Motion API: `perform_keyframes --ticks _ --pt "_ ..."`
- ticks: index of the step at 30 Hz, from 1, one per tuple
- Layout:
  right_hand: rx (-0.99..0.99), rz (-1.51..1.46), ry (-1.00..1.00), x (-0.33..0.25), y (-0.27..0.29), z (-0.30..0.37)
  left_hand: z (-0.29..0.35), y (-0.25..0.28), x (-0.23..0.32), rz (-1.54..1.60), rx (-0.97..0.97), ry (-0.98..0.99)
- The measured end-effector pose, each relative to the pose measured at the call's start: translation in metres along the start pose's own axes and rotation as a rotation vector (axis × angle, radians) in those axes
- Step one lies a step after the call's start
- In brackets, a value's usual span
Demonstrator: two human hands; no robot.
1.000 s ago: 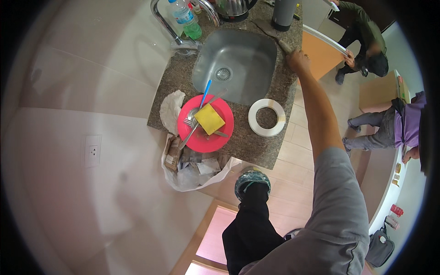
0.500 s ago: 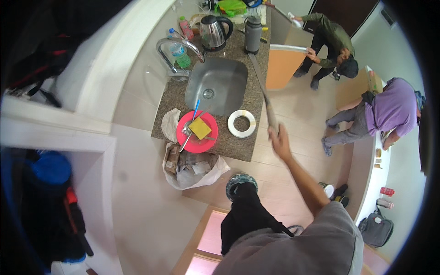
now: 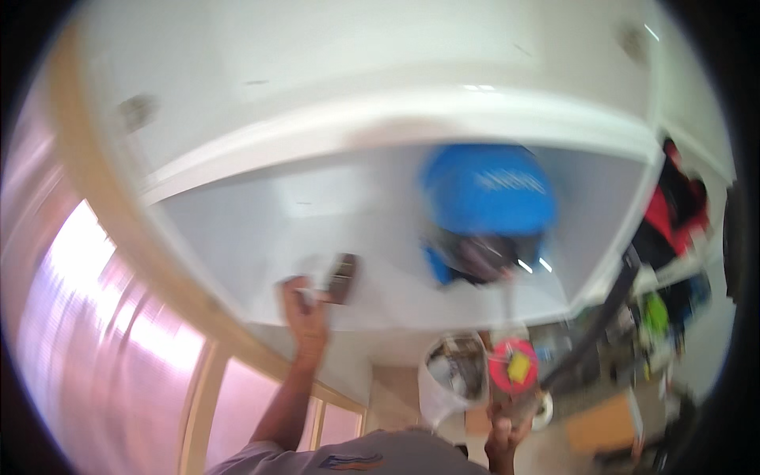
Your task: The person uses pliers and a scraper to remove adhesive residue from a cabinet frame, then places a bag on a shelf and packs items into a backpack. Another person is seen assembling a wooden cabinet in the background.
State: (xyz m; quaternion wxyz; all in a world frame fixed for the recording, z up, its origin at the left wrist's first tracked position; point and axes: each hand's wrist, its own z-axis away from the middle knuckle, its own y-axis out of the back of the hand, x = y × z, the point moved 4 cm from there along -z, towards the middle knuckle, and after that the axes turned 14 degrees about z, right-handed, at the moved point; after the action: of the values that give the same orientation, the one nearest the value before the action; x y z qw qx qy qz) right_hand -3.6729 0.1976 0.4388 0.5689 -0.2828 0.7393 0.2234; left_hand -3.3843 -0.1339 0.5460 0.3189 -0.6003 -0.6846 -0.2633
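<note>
My left hand (image 3: 305, 321) reaches into a white open shelf compartment (image 3: 261, 210), its fingers closed around something small and pale that blur keeps me from naming. Right beside those fingers is a small dark brown block-like object (image 3: 342, 279). Low in the picture, my right hand (image 3: 511, 427) is closed at the lower end of a long dark grey strip (image 3: 598, 336), which slants up to the right. A blue and black bag-like thing (image 3: 487, 206) stands in the same compartment, to the right of my left hand.
Beyond my right hand are a red plate (image 3: 513, 385) with a yellow sponge, a white ring-shaped roll (image 3: 543, 413) and a white bag of rubbish (image 3: 431, 388). An orange-tan panel (image 3: 606, 423) is at lower right. A wood-framed translucent window (image 3: 111, 293) borders the left.
The view has swung from the sink counter to the white shelf. My left hand has come into sight inside the compartment. My right hand, with the strip, now appears lower in view.
</note>
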Motion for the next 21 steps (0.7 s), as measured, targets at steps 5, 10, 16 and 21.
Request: perform_keyframes --ticks 5,10,16,21 --pt "-0.350 -0.102 0.192 -0.070 -0.079 -0.046 0.055 -0.015 0.109 0.073 -0.561 -0.370" --pt "-0.674 -0.221 0.474 -0.111 -0.180 -0.042 0.060 -0.008 0.165 0.193 -0.653 -0.369" --pt "-0.944 -0.262 0.738 -0.148 -0.292 -0.038 0.027 0.046 0.154 0.150 -0.311 0.034" --pt "-1.305 0.322 1.065 -0.221 -0.318 -0.059 0.009 0.101 0.146 0.173 -0.134 0.041"
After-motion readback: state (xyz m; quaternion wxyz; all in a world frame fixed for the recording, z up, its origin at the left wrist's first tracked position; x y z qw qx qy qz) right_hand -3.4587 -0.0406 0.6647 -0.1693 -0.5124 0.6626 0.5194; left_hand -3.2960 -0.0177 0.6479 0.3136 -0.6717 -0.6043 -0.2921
